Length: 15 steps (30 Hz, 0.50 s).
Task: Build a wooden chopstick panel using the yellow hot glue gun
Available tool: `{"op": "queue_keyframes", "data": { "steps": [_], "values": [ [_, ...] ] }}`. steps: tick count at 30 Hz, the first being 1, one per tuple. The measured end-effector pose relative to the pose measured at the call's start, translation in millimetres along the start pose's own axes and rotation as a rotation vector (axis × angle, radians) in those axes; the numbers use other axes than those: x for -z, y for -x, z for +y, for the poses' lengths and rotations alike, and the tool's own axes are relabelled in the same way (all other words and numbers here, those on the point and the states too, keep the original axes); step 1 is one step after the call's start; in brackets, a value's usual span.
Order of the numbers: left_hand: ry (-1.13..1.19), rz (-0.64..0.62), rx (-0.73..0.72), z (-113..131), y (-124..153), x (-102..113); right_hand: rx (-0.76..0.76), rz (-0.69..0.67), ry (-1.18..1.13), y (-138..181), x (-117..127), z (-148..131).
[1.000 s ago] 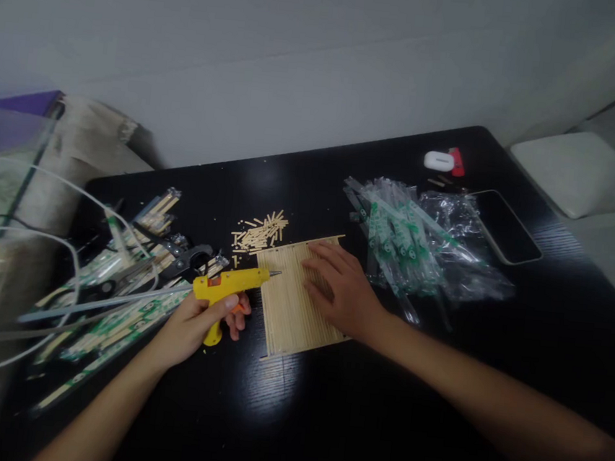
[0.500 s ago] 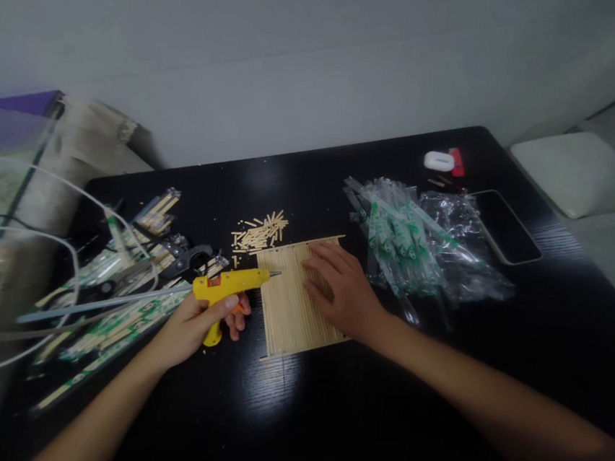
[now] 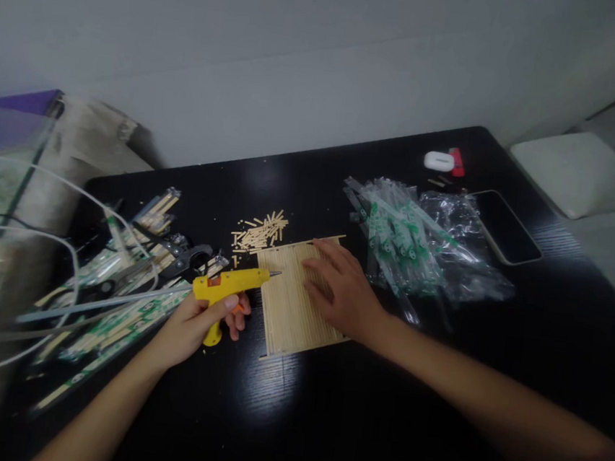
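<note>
A panel of pale wooden sticks (image 3: 289,308) is lying slightly askew, well in from the far edge of the table (image 3: 375,433); a yellow glue gun (image 3: 231,285) is pointing its nozzle (image 3: 275,274) over the panel's left side.

I'm on the head camera now, looking forward and down from the wearer's brow across the black table (image 3: 310,434): left hand (image 3: 192,324) and right hand (image 3: 345,292) near, mid-frame, grey wall (image 3: 280,61) farther off, filling the top.
</note>
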State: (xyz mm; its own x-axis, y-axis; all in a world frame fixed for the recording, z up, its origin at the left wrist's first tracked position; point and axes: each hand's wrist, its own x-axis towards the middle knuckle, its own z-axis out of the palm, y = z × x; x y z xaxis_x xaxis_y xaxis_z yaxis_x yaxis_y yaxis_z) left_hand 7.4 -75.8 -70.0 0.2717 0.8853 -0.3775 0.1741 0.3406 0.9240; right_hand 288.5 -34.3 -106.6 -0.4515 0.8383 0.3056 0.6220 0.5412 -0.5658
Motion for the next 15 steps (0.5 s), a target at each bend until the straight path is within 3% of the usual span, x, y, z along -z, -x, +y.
{"op": "queue_keyframes", "data": {
  "steps": [15],
  "values": [
    [-0.031, 0.0, -0.01, 0.0, 0.3, 0.2, -0.012, -0.011, -0.023, -0.5, -0.3, 0.8]
  ]
}}
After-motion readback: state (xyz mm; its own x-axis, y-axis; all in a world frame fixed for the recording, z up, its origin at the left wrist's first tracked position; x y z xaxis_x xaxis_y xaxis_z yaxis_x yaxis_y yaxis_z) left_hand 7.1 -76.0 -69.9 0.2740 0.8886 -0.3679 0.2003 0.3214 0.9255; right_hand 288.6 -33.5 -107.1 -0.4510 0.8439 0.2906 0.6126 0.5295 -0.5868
